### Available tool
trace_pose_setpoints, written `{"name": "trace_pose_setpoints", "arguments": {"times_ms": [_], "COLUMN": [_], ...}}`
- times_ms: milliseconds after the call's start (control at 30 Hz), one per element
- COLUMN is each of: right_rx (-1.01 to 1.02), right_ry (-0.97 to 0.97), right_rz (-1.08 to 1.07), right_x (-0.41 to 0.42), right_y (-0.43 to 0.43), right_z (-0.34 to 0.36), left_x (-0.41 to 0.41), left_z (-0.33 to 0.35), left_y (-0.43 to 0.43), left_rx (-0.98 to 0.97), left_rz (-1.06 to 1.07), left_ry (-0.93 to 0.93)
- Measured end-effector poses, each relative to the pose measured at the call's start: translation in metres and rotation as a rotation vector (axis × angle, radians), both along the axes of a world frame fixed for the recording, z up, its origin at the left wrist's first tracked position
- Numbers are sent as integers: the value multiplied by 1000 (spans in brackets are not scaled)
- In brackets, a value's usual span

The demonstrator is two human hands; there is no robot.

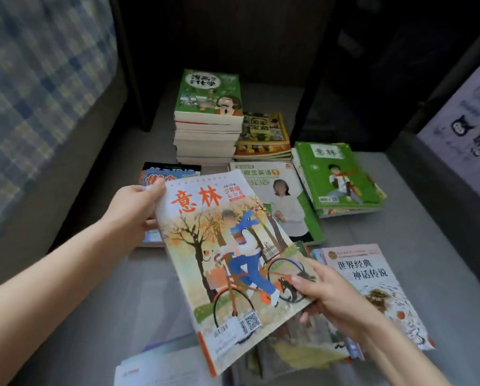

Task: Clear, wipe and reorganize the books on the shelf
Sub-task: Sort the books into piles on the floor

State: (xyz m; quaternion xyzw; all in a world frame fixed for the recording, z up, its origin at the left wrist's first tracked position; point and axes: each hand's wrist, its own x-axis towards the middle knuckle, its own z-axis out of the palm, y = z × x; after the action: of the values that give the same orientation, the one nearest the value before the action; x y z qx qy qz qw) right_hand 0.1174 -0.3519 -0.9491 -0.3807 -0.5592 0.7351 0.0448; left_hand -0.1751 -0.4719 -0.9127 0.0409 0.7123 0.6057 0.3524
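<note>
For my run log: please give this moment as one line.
step: sorting | left hand: holds autumn magazine, top corner | right hand: holds its lower edge | book stack: behind

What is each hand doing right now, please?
Left hand: grips the top left corner of the orange-titled paper magazine with a cyclist cover.
Right hand: grips that magazine's lower right edge.

A blue and yellow checked cloth (38,93) hangs at the left, and a pale lilac sheet printed with black-eared cartoon figures (467,129) fills the right edge.
</note>
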Motion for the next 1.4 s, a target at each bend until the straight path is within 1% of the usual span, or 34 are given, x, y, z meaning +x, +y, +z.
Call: {"name": "trace_pose_setpoints", "arguments": {"times_ms": [67, 133, 233, 333, 400, 533, 567, 600, 633, 667, 700, 733, 767, 800, 833, 900, 967, 1000, 1067, 1133, 1167, 1267, 1300, 1333, 1400], "right_rx": [0, -22, -32, -1, 21, 34, 55, 114, 253, 496, 793, 1061, 1245, 1322, 1345, 1326, 1279, 1279, 1276, 1165, 1085, 891, 833, 741, 523], "right_ry": [46, 92, 135, 144, 125, 103, 63, -23, -215, -529, -871, -1093, -1165, -1133, -1031, -799, -638, -593, -563, -547, -549, -606, -616, -606, -540], "right_rz": [-147, -289, -521, -666, -701, -733, -730, -719, -657, -543, -421, -313, -241, -182, -114, 68, 314, 461, 777, 1013, 1085, 1165, 1161, 1120, 961], "right_x": [6, 12, 19, 26, 32, 29, 27, 24, 22, 21, 20, 12, 0, -14, -29, -51, -61, -63, -61, -53, -49, -37, -32, -28, -23], "right_y": [11, 23, 51, 88, 119, 188, 206, 224, 239, 250, 260, 258, 249, 230, 207, 151, 80, 43, -25, -72, -87, -106, -107, -107, -106], "right_z": [0, 0, -6, -12, -12, -2, 0, 3, 3, 5, 11, 18, 24, 25, 24, 19, 6, 1, -5, -15, -21, -36, -39, -41, -39], "left_x": [9, 23, 53, 70, 69, 56, 53, 51, 49, 48, 46, 45, 44, 43, 44, 47, 55, 60, 69, 79, 83, 94, 97, 100, 103], "left_z": [3, 4, 0, -5, -10, -26, -30, -33, -37, -40, -42, -46, -50, -55, -60, -69, -73, -75, -76, -77, -77, -71, -69, -67, -64], "left_y": [17, 33, 57, 74, 79, 64, 58, 51, 44, 36, 30, 19, 9, -7, -23, -52, -83, -98, -126, -151, -161, -178, -181, -185, -188], "left_rx": [53, 63, -19, -34, -51, -187, -218, -251, -291, -335, -370, -425, -488, -576, -662, -799, -910, -955, -1045, -1088, -1066, -905, -884, -885, -870], "left_rz": [-46, -113, -292, -382, -390, -384, -381, -389, -404, -430, -461, -499, -543, -602, -652, -733, -807, -826, -829, -818, -791, -675, -685, -717, -759], "left_ry": [-67, -68, 118, 193, 242, 521, 559, 583, 600, 617, 641, 660, 688, 706, 716, 706, 633, 585, 518, 449, 363, -43, -109, -124, -96]}}
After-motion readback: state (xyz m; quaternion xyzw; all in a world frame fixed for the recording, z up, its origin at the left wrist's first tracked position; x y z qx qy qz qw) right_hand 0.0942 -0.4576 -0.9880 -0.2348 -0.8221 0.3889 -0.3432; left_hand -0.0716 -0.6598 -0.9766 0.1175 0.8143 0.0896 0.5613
